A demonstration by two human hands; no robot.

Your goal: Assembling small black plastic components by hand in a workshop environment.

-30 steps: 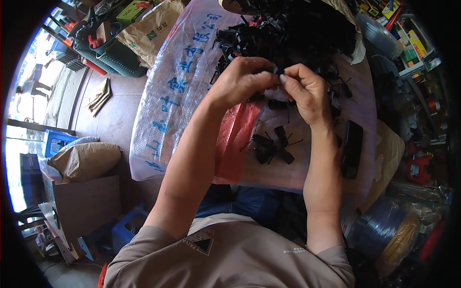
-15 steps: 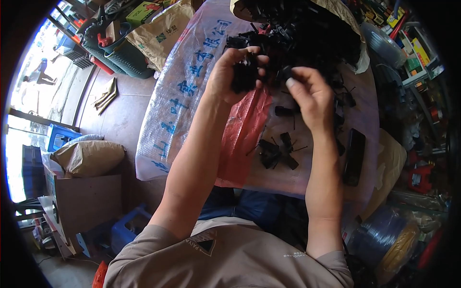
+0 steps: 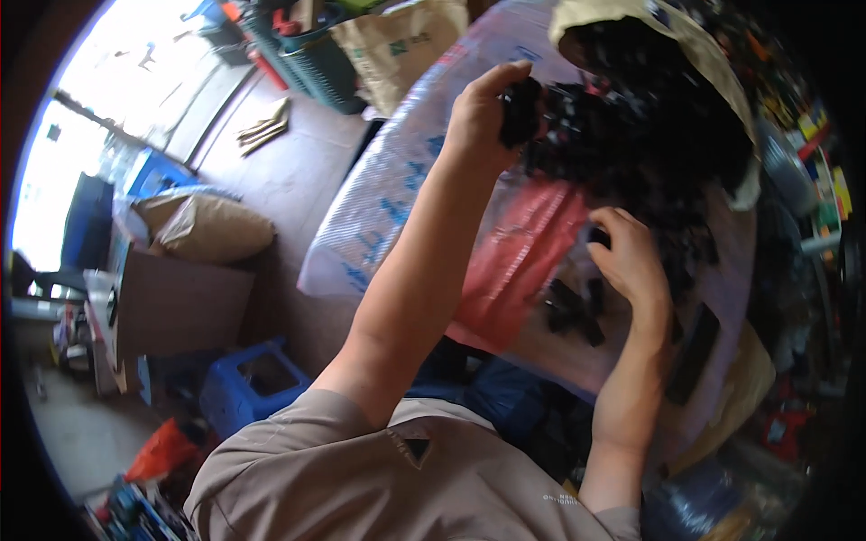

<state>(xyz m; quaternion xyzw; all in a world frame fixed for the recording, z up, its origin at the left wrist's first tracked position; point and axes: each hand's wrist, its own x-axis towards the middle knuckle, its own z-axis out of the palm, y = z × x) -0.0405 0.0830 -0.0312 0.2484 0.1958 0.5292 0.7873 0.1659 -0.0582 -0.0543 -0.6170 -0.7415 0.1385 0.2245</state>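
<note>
My left hand [image 3: 475, 113] is closed around a clump of small black plastic parts [image 3: 520, 113] above the far side of the table. Lower and to the right, my right hand [image 3: 637, 260] is curled with a small black part [image 3: 599, 236] between thumb and fingers. Its exact kind is blurred. Beyond both hands, a large heap of black parts [image 3: 649, 135] spills from the mouth of an open paper sack [image 3: 606, 11]. Several loose black parts [image 3: 574, 311] lie nearer me on the woven plastic sheet [image 3: 523, 257], which has a red stripe.
A dark flat oblong thing [image 3: 695, 353] lies by the sheet's right edge. On the left are a blue stool [image 3: 248, 379], a stuffed sack [image 3: 212, 230] and a cardboard box [image 3: 180, 307]. A brown paper bag [image 3: 397, 54] and green basket [image 3: 317, 74] stand at the far left.
The view has turned and shifted, so the table sits farther right. My hands have moved apart: the left stays up by the heap, the right has come back nearer me.
</note>
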